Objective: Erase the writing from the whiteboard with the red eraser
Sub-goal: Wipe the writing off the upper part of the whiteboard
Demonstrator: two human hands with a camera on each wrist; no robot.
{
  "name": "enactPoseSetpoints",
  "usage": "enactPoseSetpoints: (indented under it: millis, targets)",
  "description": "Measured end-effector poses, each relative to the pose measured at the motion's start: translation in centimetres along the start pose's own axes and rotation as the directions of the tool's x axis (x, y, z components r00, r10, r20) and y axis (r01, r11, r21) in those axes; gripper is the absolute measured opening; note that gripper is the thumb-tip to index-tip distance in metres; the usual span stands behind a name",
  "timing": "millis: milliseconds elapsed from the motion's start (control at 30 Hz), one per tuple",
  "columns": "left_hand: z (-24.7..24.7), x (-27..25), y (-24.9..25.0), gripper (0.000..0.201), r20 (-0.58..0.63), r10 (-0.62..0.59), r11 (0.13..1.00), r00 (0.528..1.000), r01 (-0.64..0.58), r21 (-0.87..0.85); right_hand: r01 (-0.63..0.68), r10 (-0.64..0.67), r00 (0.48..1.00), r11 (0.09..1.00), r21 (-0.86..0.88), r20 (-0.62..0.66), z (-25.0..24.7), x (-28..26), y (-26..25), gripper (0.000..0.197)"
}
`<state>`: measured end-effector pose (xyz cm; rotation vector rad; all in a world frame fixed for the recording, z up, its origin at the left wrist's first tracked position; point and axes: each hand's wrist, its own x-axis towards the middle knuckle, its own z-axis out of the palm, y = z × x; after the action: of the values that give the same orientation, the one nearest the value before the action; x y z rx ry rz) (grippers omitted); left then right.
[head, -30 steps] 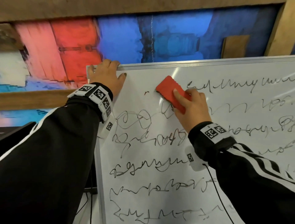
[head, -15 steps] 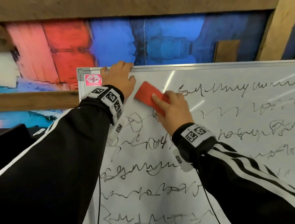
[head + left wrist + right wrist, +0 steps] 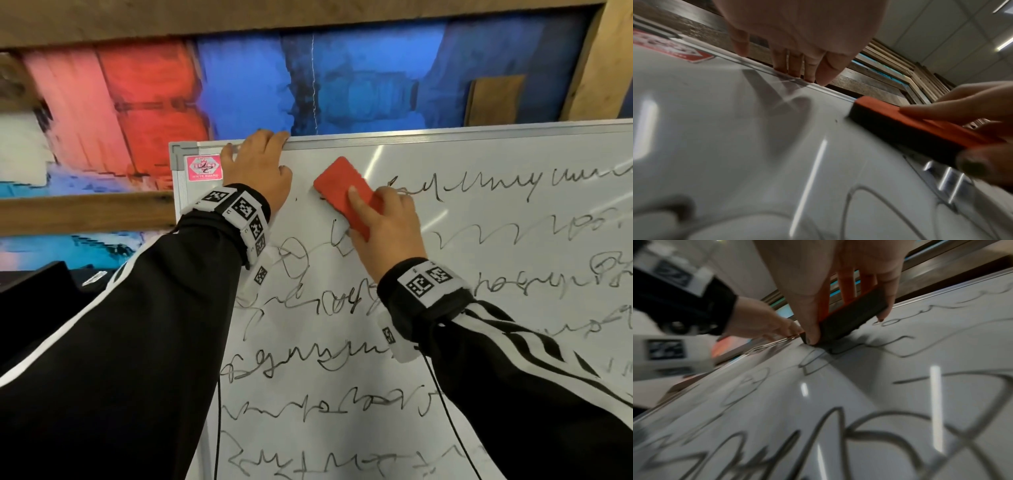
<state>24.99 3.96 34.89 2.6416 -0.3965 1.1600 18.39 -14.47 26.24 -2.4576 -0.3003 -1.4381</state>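
The whiteboard (image 3: pixel 479 359) carries several rows of black scribbled writing; its top-left patch is wiped. My right hand (image 3: pixel 383 229) grips the red eraser (image 3: pixel 342 188) and holds its dark felt side flat on the board, over the start of the first and second lines. In the right wrist view the eraser (image 3: pixel 851 316) sits between thumb and fingers of the right hand (image 3: pixel 842 293). My left hand (image 3: pixel 257 168) hooks its fingers over the board's top edge by the corner, as the left hand (image 3: pixel 797 48) shows in the left wrist view, with the eraser (image 3: pixel 920 123) beside it.
A pink label (image 3: pixel 202 167) sits in the board's top-left corner. Behind the board is a wall with wooden beams (image 3: pixel 85 212) and red and blue painted panels (image 3: pixel 342 78). A dark object (image 3: pixel 30 277) stands at lower left. Thin black cables (image 3: pixel 445 411) hang from my wrists.
The eraser swept left toward my left hand, then came back slightly right and down. My left hand slid right along the top edge, uncovering the pink label.
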Motion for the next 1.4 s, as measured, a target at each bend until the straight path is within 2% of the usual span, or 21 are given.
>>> enactPoseSetpoints:
  millis: [100,167,267,333,400,433,567,600,733,767,867,933,1033,1133,1300,1400]
  targets:
    - [0.1,0.0,-0.1,0.053,-0.017,-0.001,1.0,1.0,0.0,-0.014,0.203,-0.201,0.977,0.979,-0.03,0.072,1.0,-0.9,-1.4,0.06]
    - [0.1,-0.1,-0.1,0.054,-0.019,0.0,1.0,1.0,0.0,-0.024,0.182,-0.18,0.982,0.982,-0.041,0.054,0.8,-0.6,-0.9,0.06]
    - [0.3,-0.1,-0.1,0.053,-0.023,0.001,1.0,1.0,-0.001,-0.028,0.034,-0.036,0.999,0.998,-0.045,-0.038,0.5,-0.1,-0.5,0.058]
    - [0.4,-0.2,-0.1,0.054,-0.032,0.001,1.0,1.0,-0.002,-0.028,0.119,-0.121,0.992,0.991,-0.055,-0.025,0.9,-0.5,-1.6,0.061]
    - [0.4,-0.2,-0.1,0.055,-0.031,0.0,0.999,1.0,-0.001,-0.033,0.233,-0.23,0.971,0.971,-0.056,0.06,1.5,-1.2,-2.5,0.063]
    - [0.3,-0.3,-0.1,0.055,-0.027,0.0,0.999,1.0,-0.001,-0.035,0.243,-0.238,0.968,0.968,-0.057,0.078,1.4,-1.2,-2.4,0.064]
    - [0.1,-0.3,-0.1,0.055,-0.002,0.001,1.0,1.0,-0.002,-0.03,0.021,-0.021,1.0,0.999,-0.031,-0.002,0.1,-0.3,-0.1,0.058]
    - [0.1,-0.3,-0.1,0.055,0.001,0.0,1.0,1.0,0.0,-0.03,0.009,-0.01,1.0,0.999,-0.037,-0.009,0.0,-0.3,0.2,0.057]
    - [0.0,-0.4,0.0,0.055,0.006,-0.003,0.999,1.0,0.004,-0.038,0.21,-0.204,0.974,0.976,-0.052,0.1,-0.3,-2.1,0.5,0.059]
    - [0.0,-0.4,-0.1,0.055,0.009,-0.007,0.999,1.0,0.007,-0.042,0.202,-0.194,0.974,0.978,-0.057,0.112,-0.7,-2.2,1.1,0.059]
    - [-0.3,-0.2,-0.2,0.052,0.014,-0.004,0.999,1.0,0.004,-0.04,0.006,-0.002,0.999,0.997,-0.073,0.046,-2.4,-1.7,4.0,0.057]
    - [-0.5,0.1,0.0,0.048,0.01,-0.002,1.0,1.0,0.002,-0.022,-0.045,0.046,0.999,0.997,-0.065,0.014,-3.0,-1.4,4.9,0.056]
    - [-0.8,0.7,0.5,0.043,0.018,-0.015,1.0,1.0,0.015,0.018,0.068,-0.064,0.995,0.997,-0.043,0.081,-2.2,-1.4,3.6,0.059]
    - [-0.6,1.1,2.1,0.045,0.066,0.024,0.998,0.998,-0.027,0.049,0.193,-0.183,0.97,0.98,-0.048,0.161,-2.1,-1.3,3.4,0.059]
    - [0.0,0.8,3.3,0.047,0.059,0.004,1.0,0.998,-0.005,0.016,-0.023,0.031,0.995,0.996,-0.086,0.093,-4.6,-1.2,7.0,0.055]
    - [0.1,0.5,3.1,0.05,0.046,0.017,1.0,0.999,-0.018,0.01,0.002,0.005,0.998,0.994,-0.112,0.065,-4.5,-0.6,6.5,0.055]
